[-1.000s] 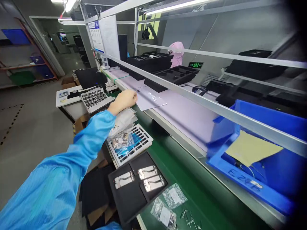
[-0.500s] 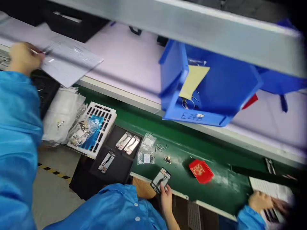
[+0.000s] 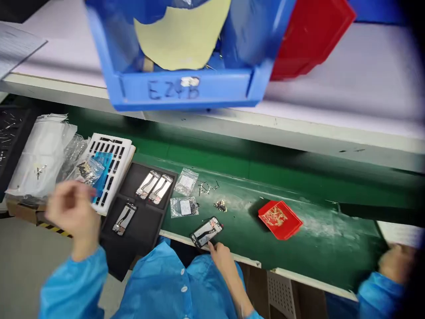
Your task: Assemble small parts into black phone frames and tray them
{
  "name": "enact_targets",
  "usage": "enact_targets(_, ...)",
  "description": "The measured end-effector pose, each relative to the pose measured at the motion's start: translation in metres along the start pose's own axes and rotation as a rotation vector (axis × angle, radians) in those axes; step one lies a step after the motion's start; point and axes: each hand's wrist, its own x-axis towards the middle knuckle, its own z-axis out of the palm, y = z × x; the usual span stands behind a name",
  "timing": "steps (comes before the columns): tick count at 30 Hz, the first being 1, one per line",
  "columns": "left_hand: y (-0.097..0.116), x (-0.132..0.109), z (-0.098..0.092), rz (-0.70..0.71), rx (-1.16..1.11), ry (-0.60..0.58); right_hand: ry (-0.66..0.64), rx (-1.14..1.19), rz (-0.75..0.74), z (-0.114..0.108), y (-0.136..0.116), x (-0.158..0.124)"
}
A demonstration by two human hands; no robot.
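Observation:
My left hand [image 3: 75, 212] is raised at the left, in front of the white slotted tray [image 3: 124, 148]. It is blurred, its fingers curled together, and whatever they may hold cannot be made out. At the green bench's front edge, my right hand [image 3: 222, 259] grips the lower edge of a phone part [image 3: 206, 231] between thumb and fingers. Beyond that part lie a small heap of metal pieces [image 3: 220, 205], some scattered pins [image 3: 208, 187] and two small labelled bags [image 3: 186, 181]. A black tray [image 3: 141, 219] holds three similar phone parts.
A blue bin [image 3: 186, 91] with yellow paper stands on the shelf above, a red bin [image 3: 312, 40] beside it. On the bench sits a small red tray [image 3: 292, 228]. Clear bags [image 3: 43, 155] lie at left. Another person's hand [image 3: 396, 261] is at far right.
My left hand has come down and rightwards, away from the shelf and its papers. My right hand still holds the phone part, now turned flatter. The view has shifted, bringing the blue bin nearer.

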Motion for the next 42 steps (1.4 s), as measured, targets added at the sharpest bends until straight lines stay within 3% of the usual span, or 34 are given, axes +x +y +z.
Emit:
enact_targets(1,-0.006,-0.042,0.033,-0.079,-0.145,-0.123,-0.007,-0.025,-0.099,-0.011,0.004,0.002)
enact_targets(3,-0.019,-0.119,0.107,-0.121,-0.207,-0.402,-0.015,-0.050,-0.315,-0.026,0.013,0.009)
enact_targets(6,-0.038,-0.204,0.209,-0.177,-0.282,-0.727,-0.012,-0.074,-0.621,-0.028,0.026,0.030)
enact_targets(8,-0.048,-0.237,0.254,-0.206,-0.325,-0.840,0.035,-0.104,-0.770,-0.024,0.034,0.051)
enact_targets(10,-0.057,-0.254,0.277,-0.223,-0.367,-0.891,0.103,-0.128,-0.893,-0.022,0.041,0.076)
enact_targets(12,-0.063,-0.266,0.281,-0.199,-0.401,-0.915,0.157,-0.133,-1.005,-0.028,0.045,0.101)
enact_targets(14,-0.070,-0.280,0.273,-0.090,-0.362,-0.882,0.198,-0.120,-1.085,-0.043,0.045,0.123)
enact_targets(18,-0.089,-0.326,0.255,0.161,0.014,-0.673,0.256,-0.033,-1.091,-0.072,0.031,0.147)
enact_targets(21,-0.101,-0.353,0.258,0.218,0.291,-0.668,0.200,0.084,-1.037,-0.077,0.020,0.146)
enact_targets(24,-0.109,-0.351,0.261,0.282,0.412,-0.757,0.022,0.168,-0.977,-0.075,0.024,0.138)
enact_targets(30,-0.123,-0.306,0.238,0.479,0.311,-0.969,-0.627,0.358,-0.747,-0.101,0.057,0.132)
enact_targets(33,-0.133,-0.293,0.227,0.517,0.212,-1.005,-0.780,0.331,-0.662,-0.109,0.063,0.126)
enact_targets(35,-0.139,-0.289,0.224,0.524,0.143,-1.015,-0.693,0.256,-0.613,-0.105,0.065,0.121)
enact_targets(37,-0.146,-0.289,0.224,0.530,0.085,-1.014,-0.526,0.172,-0.642,-0.098,0.068,0.116)
enact_targets(42,-0.168,-0.298,0.236,0.557,0.058,-0.913,-0.253,-0.202,-1.024,-0.092,0.079,0.105)
